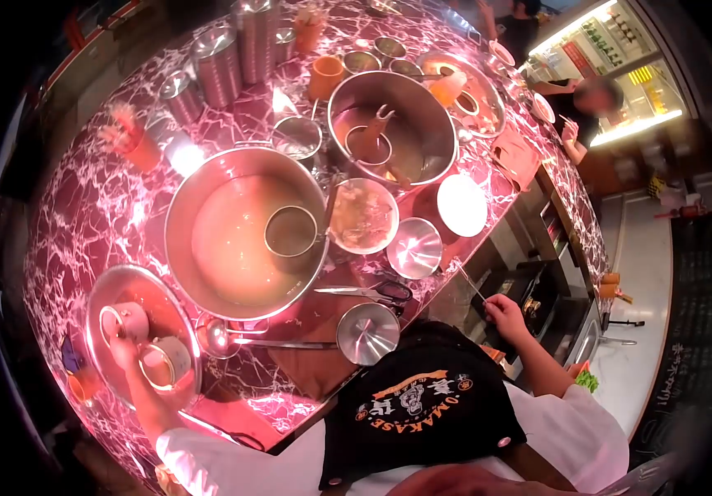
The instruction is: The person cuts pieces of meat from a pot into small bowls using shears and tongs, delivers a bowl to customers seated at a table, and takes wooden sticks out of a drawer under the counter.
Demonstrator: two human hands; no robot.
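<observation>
At the lower left, my left hand (125, 353) grips the near side of a pale cup (126, 316). That cup stands in a wide round metal tray (191, 316), beside a second pale cup (166, 364). On the other side of my body, my right hand (504, 317) is closed around a thin stick-like utensil (473, 283), whose exact kind I cannot make out. Between my hands, a ladle (290, 343) lies across the counter, below scissors (347, 292) and next to a shiny metal bowl (368, 334).
A large pot (176, 240) of cloudy liquid holds a round strainer (291, 231). Behind it are another big pot (447, 157), a bowl of food (362, 217), a white plate (461, 205) and tall metal canisters (217, 70). People (575, 107) are at the far counter edge.
</observation>
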